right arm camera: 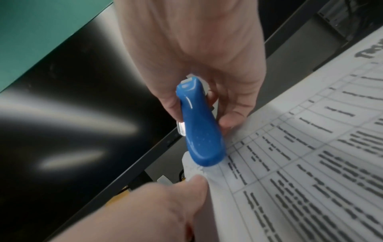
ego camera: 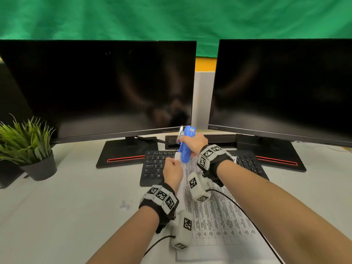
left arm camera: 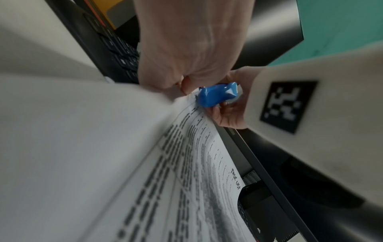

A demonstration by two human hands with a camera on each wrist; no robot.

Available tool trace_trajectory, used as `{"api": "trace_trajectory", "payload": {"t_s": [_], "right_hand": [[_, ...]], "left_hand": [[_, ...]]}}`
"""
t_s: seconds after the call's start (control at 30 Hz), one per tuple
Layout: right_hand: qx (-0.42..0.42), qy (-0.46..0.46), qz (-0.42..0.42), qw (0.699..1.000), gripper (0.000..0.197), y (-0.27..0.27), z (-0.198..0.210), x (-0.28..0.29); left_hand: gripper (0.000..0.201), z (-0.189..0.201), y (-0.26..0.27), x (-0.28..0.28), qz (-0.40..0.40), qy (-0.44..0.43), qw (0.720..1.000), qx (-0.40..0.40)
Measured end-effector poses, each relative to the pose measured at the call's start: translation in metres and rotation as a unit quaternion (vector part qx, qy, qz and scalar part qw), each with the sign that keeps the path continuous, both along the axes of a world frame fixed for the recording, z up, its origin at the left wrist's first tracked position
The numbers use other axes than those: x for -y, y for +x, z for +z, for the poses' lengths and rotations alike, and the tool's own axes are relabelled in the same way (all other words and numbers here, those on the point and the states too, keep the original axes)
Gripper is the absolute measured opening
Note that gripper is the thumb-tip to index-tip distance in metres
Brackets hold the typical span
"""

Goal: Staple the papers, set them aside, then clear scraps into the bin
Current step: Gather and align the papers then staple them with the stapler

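Quantities: two monitors, one keyboard, one potted plant, one blue stapler, one set of printed papers, two hands, a few paper scraps

Green backdrop, two dark monitors, white desk

My forearms are bare, and each wrist wears a black strap ringed with white blocks printed with black square-patterned markers, a white camera pod slung beneath it, trailing a thin black cable.
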State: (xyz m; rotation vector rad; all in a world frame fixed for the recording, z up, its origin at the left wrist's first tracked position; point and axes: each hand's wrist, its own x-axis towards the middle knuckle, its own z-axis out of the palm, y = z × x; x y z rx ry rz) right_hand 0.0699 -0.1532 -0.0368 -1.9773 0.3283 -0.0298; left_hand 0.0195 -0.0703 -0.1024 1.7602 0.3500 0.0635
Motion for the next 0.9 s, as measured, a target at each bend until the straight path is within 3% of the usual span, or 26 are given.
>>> {"api": "trace_trajectory", "payload": {"t_s": [0.13, 0.33, 0.5, 0.67, 0.9], "right_hand": [[0.007, 0.030, -0.060, 0.998, 0.060, 0.004, 0.004, 0.005], [-0.015, 0.024, -0.082, 0.996, 0.060, 0.000, 0.005, 0.026], [0.000, -0.030, -0.024, 0.999, 0.057, 0.002, 0.001, 0.022], [0.063, 0.018, 0.017, 0.998, 0.048, 0.001, 0.003, 0.014], [-0.010, -0.076, 0.037, 0.996, 0.045, 0.004, 0.006, 0.019]], "left_hand": [[0.007, 0.002, -0.004, 0.000, 0.016, -0.009, 0.999, 0.035], [0.014, 0.003, -0.008, 0.000, -0.004, -0.046, 0.998, 0.048], [0.018, 0.001, -0.009, 0.000, -0.012, -0.053, 0.997, 0.050], [0.010, 0.005, -0.008, -0.001, 0.001, -0.057, 0.998, 0.031], [0.008, 0.007, -0.007, -0.002, 0.001, -0.055, 0.998, 0.024]]}}
